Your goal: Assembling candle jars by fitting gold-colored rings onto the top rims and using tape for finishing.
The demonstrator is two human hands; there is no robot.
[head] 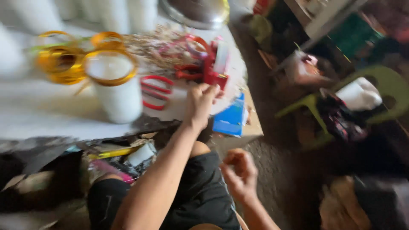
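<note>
At twelve o'clock from the lap, the left hand [200, 102] reaches to the table edge [64, 123], fingertips touching a red holder [213, 72]; whether they clamp it, blur hides. At four o'clock the right hand [239, 172] hangs curled shut, empty. At ten o'clock stands a white cylinder [116, 91].

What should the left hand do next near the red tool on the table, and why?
Probably the left hand should close its fingers on the red tool, I judge. It is stretched out to the table edge and its fingertips are already at the tool's lower end, though blur hides whether they touch. The right hand is loosely curled above the lap, far from the table, and seems to hold nothing.
</note>
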